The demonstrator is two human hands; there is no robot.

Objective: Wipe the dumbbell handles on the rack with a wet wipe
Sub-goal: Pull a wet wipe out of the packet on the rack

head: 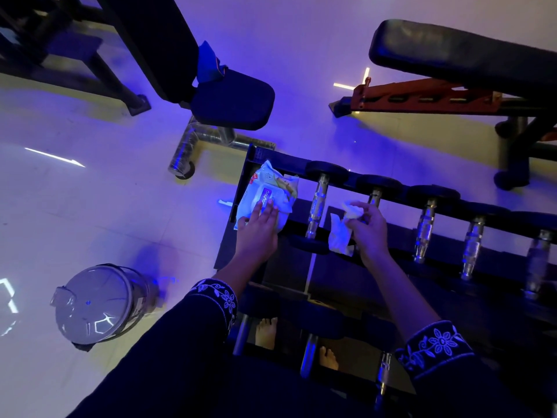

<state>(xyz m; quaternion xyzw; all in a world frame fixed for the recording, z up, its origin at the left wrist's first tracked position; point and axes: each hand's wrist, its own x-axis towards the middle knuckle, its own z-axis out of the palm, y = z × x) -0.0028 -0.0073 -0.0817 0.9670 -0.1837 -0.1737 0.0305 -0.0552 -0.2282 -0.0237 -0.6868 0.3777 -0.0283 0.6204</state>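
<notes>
Your right grip (369, 229) pinches a bunched wet wipe (339, 236) whose loose tail hangs down. It is held against the second dumbbell handle (374, 196) on the rack (241, 182), apparently poised to rub along it. Your left grip (257, 227) lies flat, fingers straight and holding nothing, on the wipe pack (268, 191) at the rack's left end, probably to pin it while a sheet is drawn. The first handle (316, 203) stands between your two grips.

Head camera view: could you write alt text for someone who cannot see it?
A person's right hand holds a white wet wipe at a dumbbell handle on a dark rack, while the left hand rests on a wipes pack.
</notes>
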